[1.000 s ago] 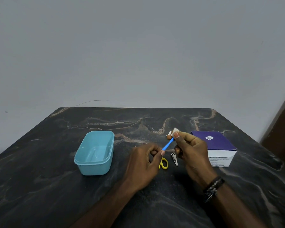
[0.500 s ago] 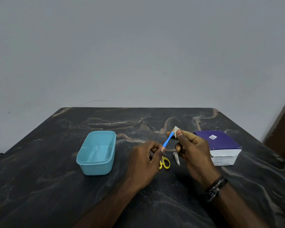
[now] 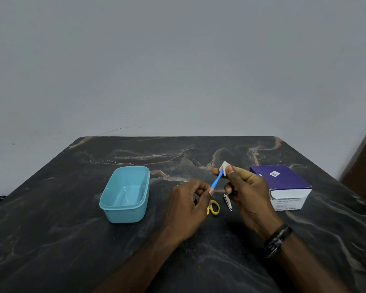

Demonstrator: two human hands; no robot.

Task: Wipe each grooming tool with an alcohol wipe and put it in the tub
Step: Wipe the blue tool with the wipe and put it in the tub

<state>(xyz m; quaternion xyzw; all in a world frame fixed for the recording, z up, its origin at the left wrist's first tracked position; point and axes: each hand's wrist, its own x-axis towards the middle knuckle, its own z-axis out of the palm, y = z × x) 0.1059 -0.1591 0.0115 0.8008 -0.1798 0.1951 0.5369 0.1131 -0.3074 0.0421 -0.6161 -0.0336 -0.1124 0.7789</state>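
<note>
Wipe at the tip of the blue tool, tub waiting

The right hand (image 3: 248,193) pinches the white alcohol wipe (image 3: 224,167) around the top of the slim blue tool (image 3: 217,181), having slid up from a second ago, while the left hand (image 3: 188,206) grips its lower end; this tool looks nearly wiped. Just below both grips, yellow scissors (image 3: 214,208) and nail clippers (image 3: 228,201) lie on the table (image 3: 51,240), probably still to do. Left of the left grip, the blue tub (image 3: 125,195) sits empty.
</note>
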